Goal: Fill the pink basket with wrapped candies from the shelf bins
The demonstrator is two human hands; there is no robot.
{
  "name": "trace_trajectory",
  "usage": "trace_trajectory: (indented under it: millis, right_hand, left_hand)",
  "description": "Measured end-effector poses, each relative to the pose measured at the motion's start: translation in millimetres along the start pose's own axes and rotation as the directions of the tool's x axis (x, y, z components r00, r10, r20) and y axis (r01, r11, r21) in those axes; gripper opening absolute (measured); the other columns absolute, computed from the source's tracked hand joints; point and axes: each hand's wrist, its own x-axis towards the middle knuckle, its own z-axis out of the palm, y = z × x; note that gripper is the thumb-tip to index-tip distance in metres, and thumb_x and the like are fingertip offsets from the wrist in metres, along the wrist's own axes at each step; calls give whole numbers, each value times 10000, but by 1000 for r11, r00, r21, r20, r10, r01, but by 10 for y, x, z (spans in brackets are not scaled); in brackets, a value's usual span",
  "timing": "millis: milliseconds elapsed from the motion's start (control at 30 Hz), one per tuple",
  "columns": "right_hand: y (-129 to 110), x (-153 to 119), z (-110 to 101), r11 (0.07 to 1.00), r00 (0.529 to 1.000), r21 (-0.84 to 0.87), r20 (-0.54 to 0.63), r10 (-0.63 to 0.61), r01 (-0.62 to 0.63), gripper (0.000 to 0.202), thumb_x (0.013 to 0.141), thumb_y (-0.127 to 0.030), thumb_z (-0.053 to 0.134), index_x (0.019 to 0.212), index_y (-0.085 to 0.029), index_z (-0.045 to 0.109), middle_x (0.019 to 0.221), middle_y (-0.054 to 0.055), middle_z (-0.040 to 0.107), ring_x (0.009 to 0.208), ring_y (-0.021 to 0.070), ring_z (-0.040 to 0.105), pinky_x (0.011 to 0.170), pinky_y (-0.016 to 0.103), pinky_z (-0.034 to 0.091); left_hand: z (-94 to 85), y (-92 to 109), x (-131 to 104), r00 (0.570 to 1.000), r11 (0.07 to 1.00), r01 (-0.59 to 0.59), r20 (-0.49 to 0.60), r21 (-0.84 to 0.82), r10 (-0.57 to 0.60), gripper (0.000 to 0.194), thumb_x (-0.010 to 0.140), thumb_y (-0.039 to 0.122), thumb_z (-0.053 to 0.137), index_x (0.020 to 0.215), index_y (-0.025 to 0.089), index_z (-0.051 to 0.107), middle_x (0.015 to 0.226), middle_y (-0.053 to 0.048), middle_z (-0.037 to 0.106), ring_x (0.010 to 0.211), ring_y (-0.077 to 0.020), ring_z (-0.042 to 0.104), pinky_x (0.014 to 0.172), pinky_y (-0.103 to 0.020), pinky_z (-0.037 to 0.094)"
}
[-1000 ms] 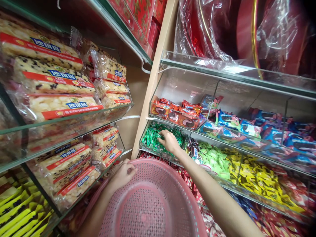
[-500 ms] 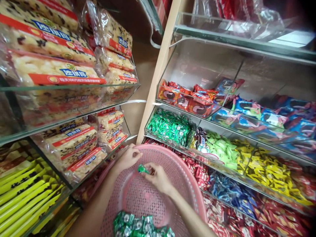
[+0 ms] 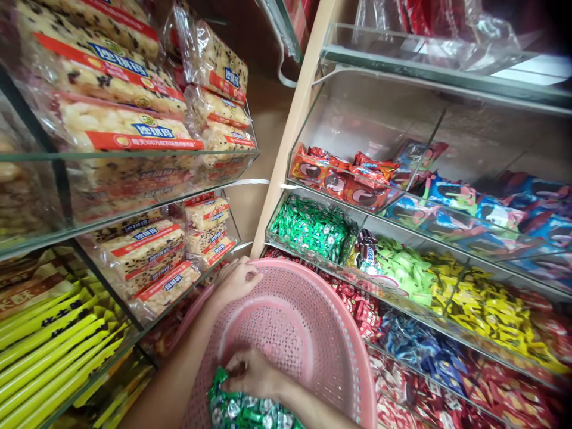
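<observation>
Curling at sweets (image 3: 250, 411) below, right fingers (image 3: 241, 359) hide their hold; left fingers (image 3: 241, 274) grip basket (image 3: 330, 319). Likely light, slippery: pinch wrapper edges.

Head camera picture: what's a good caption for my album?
Right hand at green-wrapped sweets in a pink basket, left hand on its rim.

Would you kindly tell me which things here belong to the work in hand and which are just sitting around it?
In use:
- pink basket
- left hand, at its rim
- right hand, at the green sweets inside it

Just around:
- yellow packets
- light-green packets
- orange-red packets
- wrapped bars
</observation>
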Motion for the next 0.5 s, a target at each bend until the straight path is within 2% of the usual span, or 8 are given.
trace_trajectory:
  millis: [100, 200, 300, 400, 500]
  right_hand:
    - [-41, 114, 29, 999, 996, -35, -88, 23, -26, 94, 590, -219, 716, 624, -169, 644, 544, -59, 496, 543, 82, 418, 498, 201, 305]
    - [-54, 254, 58, 994, 978, 10, -180, 105, -105, 112, 595, -218, 718, 642, -163, 632, 548, -54, 507, 523, 84, 431, 487, 202, 317]
    - [-27, 311, 93, 992, 964, 37, -235, 126, -121, 162, 565, -187, 732, 691, -164, 633, 576, -55, 520, 529, 81, 438, 486, 197, 325]
    - [-11, 265, 92, 996, 977, 40, -196, 87, -81, 161, 555, -166, 728, 678, -165, 624, 578, -59, 506, 525, 71, 418, 482, 189, 313]
    - [-47, 148, 44, 999, 997, 16, -64, 51, -50, 119, 580, -192, 713, 644, -161, 617, 548, -66, 474, 495, 58, 379, 459, 184, 286]
  left_hand:
    - [-4, -7, -8, 1000, 1000, 7, -2, -7, -7, 297, 816, 456, 497, 769, 232, 685, 913, -9, 599, 823, -139, 563, 732, -255, 386]
    - [2, -16, -10, 1000, 1000, 12, -9, -11, -12, 299, 821, 450, 489, 765, 232, 686, 898, -9, 594, 802, -130, 560, 717, -247, 385]
    - [10, -18, -7, 1000, 1000, 9, -14, -13, -10, 292, 817, 450, 495, 766, 238, 689, 910, -8, 595, 801, -132, 560, 709, -250, 380]
    - [13, -13, -4, 1000, 1000, 2, -15, -22, -2, 287, 813, 450, 503, 753, 241, 690, 921, -8, 598, 806, -135, 562, 712, -252, 379]
    - [12, -11, -2, 1000, 1000, -5, -18, -14, 5, 287, 817, 448, 499, 764, 241, 690, 911, -10, 596, 811, -136, 560, 719, -252, 380]
